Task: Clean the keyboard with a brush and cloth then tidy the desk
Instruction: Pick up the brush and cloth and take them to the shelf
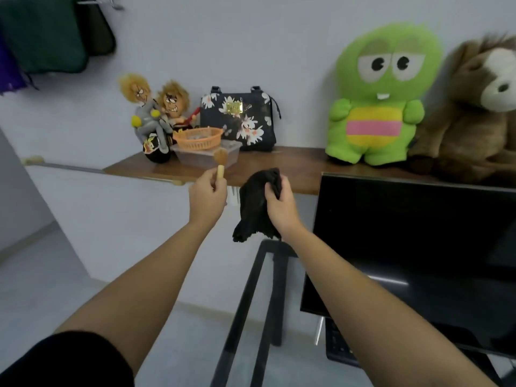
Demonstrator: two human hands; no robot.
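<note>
My left hand (208,192) grips the pale handle of a small brush (220,162), bristles up, just in front of the wooden shelf (290,166). The brush head lies close to a clear plastic box (206,157) with an orange basket (198,138) on top. My right hand (279,203) holds a crumpled black cloth (255,208), which hangs down below the shelf edge. A corner of the black keyboard (339,346) shows at the lower right, under the black monitor (418,247); the rest of it is hidden.
On the shelf stand two plush dolls on a toy motorbike (156,115), a floral handbag (240,118), a green plush (382,96) and a brown plush (474,113). A glass desk with black frame (251,303) lies below. Clothes hang at the upper left (47,34).
</note>
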